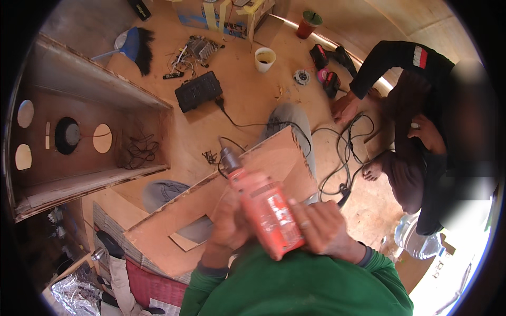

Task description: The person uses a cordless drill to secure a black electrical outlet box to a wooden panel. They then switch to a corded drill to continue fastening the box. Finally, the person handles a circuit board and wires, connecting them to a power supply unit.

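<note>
A red corded power drill (266, 210) lies across my lap area, its black chuck (230, 159) pointing away and to the left. My left hand (230, 224) grips the drill's left side, its fingers partly hidden behind the body and slightly blurred. On the other side, my right hand (322, 227) is closed on the rear of the drill. Beneath the drill, a reddish-brown wooden board (158, 237) rests tilted over my legs. A rectangular cutout shows in the board near my left forearm.
A large open wooden box (92, 87) with round holes stands at left. A black power strip (198, 91), white cup (264, 59), circuit board (200, 50) and broom (138, 47) lie beyond. At right, a co-worker (416, 95) sits near looped cable (345, 150) and a clear bottle (419, 237).
</note>
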Available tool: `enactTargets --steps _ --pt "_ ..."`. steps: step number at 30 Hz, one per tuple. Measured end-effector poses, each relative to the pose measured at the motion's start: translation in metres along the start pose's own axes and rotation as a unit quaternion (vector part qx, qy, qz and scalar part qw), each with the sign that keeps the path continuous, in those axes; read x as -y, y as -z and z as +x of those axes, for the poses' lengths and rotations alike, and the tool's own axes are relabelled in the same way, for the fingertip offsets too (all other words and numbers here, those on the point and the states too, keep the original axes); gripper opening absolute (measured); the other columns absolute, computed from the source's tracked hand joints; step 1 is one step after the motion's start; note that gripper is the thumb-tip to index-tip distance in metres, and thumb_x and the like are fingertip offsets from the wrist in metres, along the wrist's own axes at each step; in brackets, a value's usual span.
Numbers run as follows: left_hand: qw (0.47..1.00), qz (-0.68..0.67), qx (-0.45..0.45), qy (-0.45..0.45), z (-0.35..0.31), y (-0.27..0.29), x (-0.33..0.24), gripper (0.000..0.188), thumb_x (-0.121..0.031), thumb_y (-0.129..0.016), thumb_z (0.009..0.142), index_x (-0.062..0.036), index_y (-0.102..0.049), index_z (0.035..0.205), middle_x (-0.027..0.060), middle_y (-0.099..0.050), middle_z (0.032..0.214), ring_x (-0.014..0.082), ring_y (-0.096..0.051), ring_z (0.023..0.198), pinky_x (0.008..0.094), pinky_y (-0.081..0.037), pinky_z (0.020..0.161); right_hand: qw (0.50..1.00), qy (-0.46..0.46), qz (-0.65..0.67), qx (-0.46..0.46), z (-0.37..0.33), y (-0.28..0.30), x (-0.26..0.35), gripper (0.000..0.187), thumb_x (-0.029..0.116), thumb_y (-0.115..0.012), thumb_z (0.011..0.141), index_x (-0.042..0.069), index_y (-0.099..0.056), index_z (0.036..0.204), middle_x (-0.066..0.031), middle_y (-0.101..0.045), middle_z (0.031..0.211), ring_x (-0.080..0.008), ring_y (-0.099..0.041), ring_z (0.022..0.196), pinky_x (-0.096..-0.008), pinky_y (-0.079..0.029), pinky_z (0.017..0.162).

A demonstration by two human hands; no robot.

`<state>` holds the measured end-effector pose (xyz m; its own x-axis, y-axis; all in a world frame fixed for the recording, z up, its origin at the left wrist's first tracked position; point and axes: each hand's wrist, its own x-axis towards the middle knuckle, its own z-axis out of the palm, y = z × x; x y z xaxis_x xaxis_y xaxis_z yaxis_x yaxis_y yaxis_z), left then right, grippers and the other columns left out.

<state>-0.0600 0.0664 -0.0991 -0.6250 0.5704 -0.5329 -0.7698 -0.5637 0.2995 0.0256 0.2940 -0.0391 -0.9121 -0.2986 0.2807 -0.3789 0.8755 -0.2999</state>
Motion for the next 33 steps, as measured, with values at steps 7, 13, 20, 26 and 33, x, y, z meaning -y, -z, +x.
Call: enactTargets --steps 7,13,20,26,33 --pt "0.995 0.075 -0.027 -0.057 0.019 0.014 0.022 0.07 -0.021 -0.077 0.093 -0.0007 -0.046 0.152 0.0237 -0.069 0.127 0.0403 -0.079 0.109 0.0536 -0.069 0.093 0.819 -0.06 0.548 0.162 0.037 0.0 -0.126 0.045 0.039 -0.081 0.103 -0.002 -0.079 0.121 -0.0165 -0.078 0.106 -0.0301 -0.079 0.105 -0.0428 -0.061 0.09" --pt "0.984 0.159 0.007 -0.08 0.026 0.022 0.038 0.076 -0.017 -0.08 0.087 0.0017 -0.047 0.153 0.0207 -0.072 0.125 0.032 -0.077 0.115 0.0515 -0.065 0.102 0.942 -0.296 0.139 -0.08 0.1 -0.207 -0.356 0.018 0.015 -0.072 0.102 -0.003 -0.075 0.102 -0.021 -0.078 0.089 -0.0353 -0.077 0.08 -0.0452 -0.06 0.073" --pt "0.978 0.185 0.022 -0.088 0.03 0.042 0.052 0.077 -0.023 -0.084 0.086 0.0011 -0.051 0.152 0.0158 -0.071 0.126 0.0242 -0.076 0.109 0.0417 -0.061 0.105 0.94 -0.313 -0.12 0.068 0.079 -0.359 -0.452 0.029 0.022 -0.076 0.097 -0.002 -0.076 0.114 -0.0256 -0.077 0.108 -0.0467 -0.075 0.103 -0.0548 -0.059 0.09" --pt "0.986 0.125 0.044 -0.103 0.034 0.035 0.062 0.057 -0.017 -0.08 0.089 -0.0036 -0.058 0.14 0.0056 -0.066 0.111 0.0156 -0.067 0.098 0.036 -0.058 0.091 0.94 -0.32 -0.1 0.07 0.072 -0.344 -0.453 0.026 0.019 -0.075 0.099 -0.005 -0.078 0.109 -0.0226 -0.078 0.104 -0.0397 -0.075 0.093 -0.0498 -0.06 0.08" --pt "0.973 0.187 0.053 -0.123 0.021 0.033 0.064 0.054 -0.018 -0.078 0.092 -0.0032 -0.058 0.14 0.0051 -0.066 0.119 0.014 -0.063 0.107 0.0342 -0.055 0.095 0.892 -0.383 0.227 -0.079 0.078 -0.291 -0.412 0.022 0.01 -0.072 0.095 -0.003 -0.076 0.112 -0.0135 -0.075 0.098 -0.0242 -0.07 0.086 -0.0398 -0.058 0.075"
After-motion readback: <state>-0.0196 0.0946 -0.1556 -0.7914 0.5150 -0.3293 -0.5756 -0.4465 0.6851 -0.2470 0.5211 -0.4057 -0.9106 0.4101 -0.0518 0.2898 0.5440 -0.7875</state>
